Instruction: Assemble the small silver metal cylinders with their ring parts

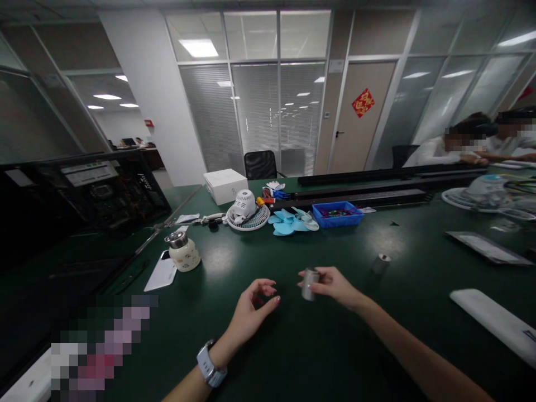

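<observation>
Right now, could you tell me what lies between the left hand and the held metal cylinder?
Nothing: the head view shows only bare green table between the left hand and the metal cylinder the right hand holds.

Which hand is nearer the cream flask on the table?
Left. The left hand hovers to the right of the cream flask, toward the camera, not touching it. The right hand is farther right, pinching a small metal cylinder.

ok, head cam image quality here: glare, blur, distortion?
Head view: wide-angle bending toward the edges; ceiling lights leave soft glare on the green table beside the cream flask; right hand and its metal cylinder slightly soft; dim overall; pixelated patches lower left and far right.
</observation>
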Demonstrator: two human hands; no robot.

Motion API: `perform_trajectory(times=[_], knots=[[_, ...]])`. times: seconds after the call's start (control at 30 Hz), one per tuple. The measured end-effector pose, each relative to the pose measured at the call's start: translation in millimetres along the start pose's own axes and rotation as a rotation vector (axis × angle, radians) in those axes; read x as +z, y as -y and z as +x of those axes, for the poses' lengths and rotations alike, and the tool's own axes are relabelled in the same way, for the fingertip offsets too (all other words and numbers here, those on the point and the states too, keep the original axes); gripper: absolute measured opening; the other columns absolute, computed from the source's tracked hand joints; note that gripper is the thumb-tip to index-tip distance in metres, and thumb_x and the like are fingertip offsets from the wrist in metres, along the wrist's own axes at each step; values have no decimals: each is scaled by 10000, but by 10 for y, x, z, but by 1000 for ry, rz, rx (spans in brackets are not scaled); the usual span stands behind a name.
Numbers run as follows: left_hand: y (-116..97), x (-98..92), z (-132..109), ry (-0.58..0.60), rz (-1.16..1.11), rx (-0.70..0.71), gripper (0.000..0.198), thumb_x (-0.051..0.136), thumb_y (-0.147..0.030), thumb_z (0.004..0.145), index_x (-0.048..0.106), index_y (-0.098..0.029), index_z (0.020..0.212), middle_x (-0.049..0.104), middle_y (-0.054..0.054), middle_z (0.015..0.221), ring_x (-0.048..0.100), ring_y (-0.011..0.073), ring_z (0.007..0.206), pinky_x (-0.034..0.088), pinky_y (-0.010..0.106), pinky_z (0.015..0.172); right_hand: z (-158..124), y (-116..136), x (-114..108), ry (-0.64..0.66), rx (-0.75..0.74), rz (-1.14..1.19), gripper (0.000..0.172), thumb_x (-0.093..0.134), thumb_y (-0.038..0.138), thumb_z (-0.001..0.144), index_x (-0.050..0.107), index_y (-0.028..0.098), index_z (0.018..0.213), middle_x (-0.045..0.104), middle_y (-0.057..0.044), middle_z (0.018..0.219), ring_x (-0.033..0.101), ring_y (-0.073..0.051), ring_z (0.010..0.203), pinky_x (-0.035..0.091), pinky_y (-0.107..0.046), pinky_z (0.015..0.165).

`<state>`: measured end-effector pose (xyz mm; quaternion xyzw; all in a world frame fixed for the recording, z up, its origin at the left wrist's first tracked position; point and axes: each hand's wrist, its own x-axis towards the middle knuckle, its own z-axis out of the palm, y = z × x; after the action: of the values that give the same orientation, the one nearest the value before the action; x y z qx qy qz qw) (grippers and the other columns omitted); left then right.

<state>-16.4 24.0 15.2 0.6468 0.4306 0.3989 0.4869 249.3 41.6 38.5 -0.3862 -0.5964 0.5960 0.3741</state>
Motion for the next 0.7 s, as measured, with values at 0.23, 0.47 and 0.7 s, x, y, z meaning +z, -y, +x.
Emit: perform_trajectory(times=[0.23, 0.47, 0.7], knots=[[-49, -12, -33, 0, 149, 1, 384, 564, -463, 868, 606, -288, 1207, 604, 49, 1223, 536, 236, 1117, 424, 371, 900, 129, -256, 568, 71, 81, 78, 413, 720, 506, 708, 712, 156, 928, 681, -27, 825, 608, -165, 776, 458, -325, 764], [34, 26, 1, 23, 132, 68, 286, 592, -471, 846, 729, -280, 1010, 647, 51, 1115, 559, 225, 1070, 431, 370, 935, 98, -264, 602, 152, 15, -33, 358, 721, 484, 715, 682, 142, 814, 553, 11, 775, 512, -124, 730, 399, -261, 685], [18, 11, 1, -42, 155, 95, 255, 635, -455, 816, 753, -237, 875, 686, 58, 1017, 598, 222, 994, 450, 359, 901, 57, -244, 636, 176, -65, -204, 357, 685, 478, 756, 701, 147, 888, 561, -5, 814, 527, -128, 739, 422, -261, 677]])
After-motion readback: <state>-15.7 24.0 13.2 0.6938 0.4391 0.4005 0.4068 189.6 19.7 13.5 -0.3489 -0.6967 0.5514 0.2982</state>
